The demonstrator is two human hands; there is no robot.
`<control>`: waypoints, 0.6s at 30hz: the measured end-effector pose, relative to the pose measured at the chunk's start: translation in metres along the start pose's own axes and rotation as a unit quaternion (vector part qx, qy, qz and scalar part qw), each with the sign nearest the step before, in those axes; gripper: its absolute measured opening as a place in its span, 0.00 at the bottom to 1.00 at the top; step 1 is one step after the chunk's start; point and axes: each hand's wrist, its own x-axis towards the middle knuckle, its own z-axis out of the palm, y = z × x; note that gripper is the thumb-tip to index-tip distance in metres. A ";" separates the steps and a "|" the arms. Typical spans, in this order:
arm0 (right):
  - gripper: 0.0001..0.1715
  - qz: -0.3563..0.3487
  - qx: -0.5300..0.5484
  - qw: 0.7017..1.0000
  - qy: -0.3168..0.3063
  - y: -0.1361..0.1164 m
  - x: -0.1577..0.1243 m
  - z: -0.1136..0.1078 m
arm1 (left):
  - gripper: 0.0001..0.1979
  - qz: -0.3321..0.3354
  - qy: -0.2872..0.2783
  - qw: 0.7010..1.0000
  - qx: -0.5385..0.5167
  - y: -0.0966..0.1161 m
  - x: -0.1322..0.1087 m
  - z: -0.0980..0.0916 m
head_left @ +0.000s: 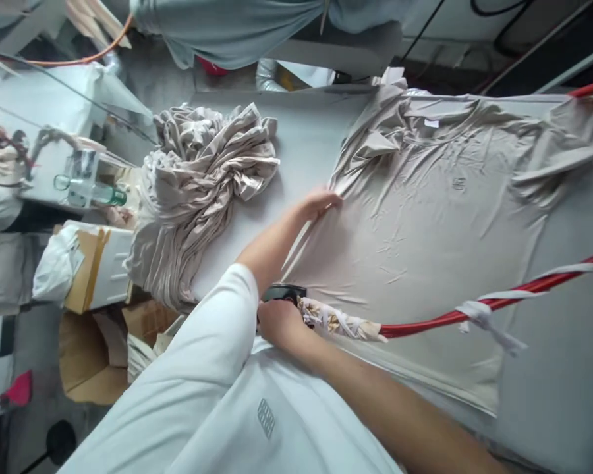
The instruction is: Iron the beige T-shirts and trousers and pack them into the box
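Observation:
A beige T-shirt (425, 217) lies spread over the table, its collar and sleeves bunched along the far side. My left hand (323, 201) reaches forward and pinches the shirt's left edge near the sleeve. Close to my body, my right hand (281, 319) is closed around the handle of a dark iron (289, 291), at the shirt's near left corner. The iron's underside is hidden. From it a red hose (425, 327), wrapped in cloth strips near the iron, runs off to the right.
A heap of crumpled beige garments (202, 171) sits on the table's left part. Left of the table are an open cardboard box (91, 359), a white box (111, 266) and a green bottle (106, 193). Grey-blue fabric (237, 29) hangs beyond the far edge.

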 end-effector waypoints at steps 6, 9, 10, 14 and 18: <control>0.20 0.176 0.028 0.983 0.036 0.050 0.002 -0.046 | 0.20 0.131 0.129 0.928 0.325 0.037 0.110 -0.081; 0.30 0.309 0.046 0.941 0.128 0.122 0.026 -0.136 | 0.17 0.130 0.174 0.911 0.352 0.014 0.135 -0.115; 0.35 0.334 0.059 0.925 0.170 0.148 0.041 -0.175 | 0.17 0.129 0.186 0.910 0.347 0.007 0.140 -0.118; 0.44 0.300 0.084 0.900 0.304 0.224 0.105 -0.304 | 0.19 0.143 0.201 0.915 0.318 -0.006 0.154 -0.115; 0.37 0.226 0.049 0.946 0.227 0.189 0.091 -0.274 | 0.21 0.146 0.164 0.928 0.301 0.001 0.163 -0.126</control>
